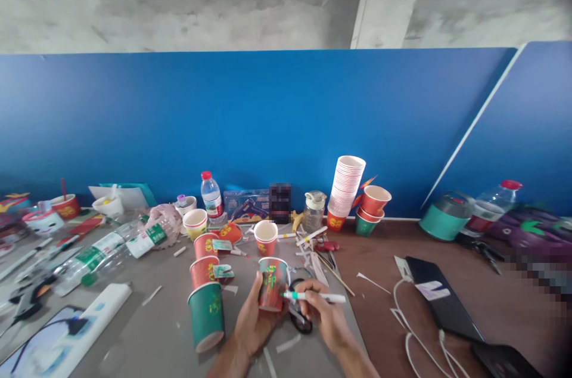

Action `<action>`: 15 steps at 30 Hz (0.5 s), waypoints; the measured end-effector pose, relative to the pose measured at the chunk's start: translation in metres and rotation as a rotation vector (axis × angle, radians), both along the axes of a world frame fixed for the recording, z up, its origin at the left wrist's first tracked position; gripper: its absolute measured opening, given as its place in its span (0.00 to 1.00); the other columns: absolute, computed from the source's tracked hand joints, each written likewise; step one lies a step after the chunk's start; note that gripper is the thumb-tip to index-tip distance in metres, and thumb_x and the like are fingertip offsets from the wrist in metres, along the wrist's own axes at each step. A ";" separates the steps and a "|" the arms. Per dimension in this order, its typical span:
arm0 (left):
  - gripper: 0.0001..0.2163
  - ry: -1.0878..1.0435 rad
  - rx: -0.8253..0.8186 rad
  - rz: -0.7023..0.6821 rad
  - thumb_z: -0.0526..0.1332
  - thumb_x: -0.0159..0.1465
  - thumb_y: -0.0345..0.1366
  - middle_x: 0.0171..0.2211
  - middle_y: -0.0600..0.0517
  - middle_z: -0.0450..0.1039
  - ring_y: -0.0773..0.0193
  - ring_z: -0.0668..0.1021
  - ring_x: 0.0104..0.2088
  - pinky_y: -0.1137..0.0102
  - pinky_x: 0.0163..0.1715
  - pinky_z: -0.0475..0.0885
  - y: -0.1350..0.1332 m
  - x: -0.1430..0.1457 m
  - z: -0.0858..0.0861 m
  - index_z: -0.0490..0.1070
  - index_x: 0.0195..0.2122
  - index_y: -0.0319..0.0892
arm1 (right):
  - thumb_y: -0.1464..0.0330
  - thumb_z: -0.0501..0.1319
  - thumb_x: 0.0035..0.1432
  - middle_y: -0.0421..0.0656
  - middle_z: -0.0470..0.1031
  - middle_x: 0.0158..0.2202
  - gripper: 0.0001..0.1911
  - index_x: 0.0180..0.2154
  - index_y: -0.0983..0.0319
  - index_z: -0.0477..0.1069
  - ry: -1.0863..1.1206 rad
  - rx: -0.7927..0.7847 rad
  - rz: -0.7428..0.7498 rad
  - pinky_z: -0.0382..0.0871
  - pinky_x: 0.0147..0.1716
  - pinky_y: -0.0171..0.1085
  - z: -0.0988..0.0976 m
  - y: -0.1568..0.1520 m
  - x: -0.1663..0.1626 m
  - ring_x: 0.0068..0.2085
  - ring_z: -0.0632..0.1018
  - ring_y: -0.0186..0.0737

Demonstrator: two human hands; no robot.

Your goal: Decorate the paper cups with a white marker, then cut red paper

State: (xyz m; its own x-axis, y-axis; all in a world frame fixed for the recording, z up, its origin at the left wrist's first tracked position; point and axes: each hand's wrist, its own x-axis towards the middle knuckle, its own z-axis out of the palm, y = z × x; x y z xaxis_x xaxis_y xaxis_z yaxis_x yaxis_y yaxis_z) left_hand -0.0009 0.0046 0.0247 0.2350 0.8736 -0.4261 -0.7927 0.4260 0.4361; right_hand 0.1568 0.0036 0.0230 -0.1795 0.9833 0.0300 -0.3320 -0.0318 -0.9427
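The person's left hand (255,321) wraps its fingers around a red and green paper cup (272,284), holding it upright just above the near edge of the grey counter (152,336). The right hand (322,309) pinches a white marker with a green band (313,297) between its fingers, the tip lying against the cup's right side. Black-handled scissors (298,319) lie on the counter under the 2 hands.

Just left of the held cup runs a column of 3 paper cups – a green cup (206,315) nearest, a red cup (204,271) behind it, and another red cup (206,245) farther still. A red cup with a white inside (266,237) stands upright beyond the held cup. Far right of it a tall stack of white-rimmed paper cups (345,190) leans against the blue wall (268,115), beside a short pile of red and green cups (372,208). A clear water bottle with a red cap (211,196) stands at the far side – another clear bottle with a green label (111,253) lies flat to the left. White cables (413,330) curl over the brown surface at near right.
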 end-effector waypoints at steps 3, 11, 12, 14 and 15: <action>0.15 -0.016 -0.010 0.003 0.58 0.60 0.44 0.29 0.45 0.78 0.62 0.78 0.29 0.66 0.34 0.73 0.000 0.000 -0.003 0.71 0.35 0.33 | 0.61 0.61 0.48 0.36 0.66 0.16 0.11 0.27 0.64 0.72 -0.055 0.030 -0.072 0.56 0.20 0.30 0.001 0.001 0.000 0.19 0.64 0.30; 0.17 -0.046 0.029 -0.004 0.58 0.60 0.45 0.29 0.45 0.78 0.60 0.78 0.30 0.66 0.35 0.72 0.000 -0.001 -0.003 0.71 0.34 0.32 | 0.59 0.62 0.47 0.36 0.66 0.16 0.13 0.27 0.64 0.72 0.088 -0.010 0.052 0.53 0.19 0.30 -0.002 -0.003 -0.003 0.18 0.62 0.29; 0.16 -0.050 0.008 0.016 0.58 0.60 0.44 0.29 0.45 0.78 0.61 0.78 0.29 0.65 0.35 0.72 0.000 -0.001 -0.002 0.71 0.34 0.33 | 0.59 0.62 0.47 0.36 0.65 0.16 0.13 0.27 0.64 0.72 0.105 -0.017 0.001 0.54 0.19 0.30 -0.001 -0.003 -0.003 0.19 0.62 0.29; 0.15 -0.058 -0.012 0.035 0.59 0.60 0.43 0.29 0.46 0.78 0.62 0.78 0.29 0.65 0.36 0.72 0.000 -0.001 -0.001 0.70 0.35 0.33 | 0.61 0.62 0.48 0.36 0.65 0.16 0.12 0.26 0.64 0.72 0.063 -0.014 -0.065 0.54 0.20 0.30 0.001 -0.002 -0.002 0.19 0.63 0.30; 0.15 -0.061 -0.011 0.035 0.59 0.59 0.43 0.29 0.46 0.78 0.62 0.78 0.29 0.65 0.36 0.72 0.000 -0.001 -0.001 0.70 0.35 0.33 | 0.61 0.62 0.48 0.36 0.65 0.16 0.11 0.25 0.64 0.72 0.022 -0.006 -0.068 0.54 0.20 0.30 0.001 -0.002 -0.001 0.19 0.63 0.30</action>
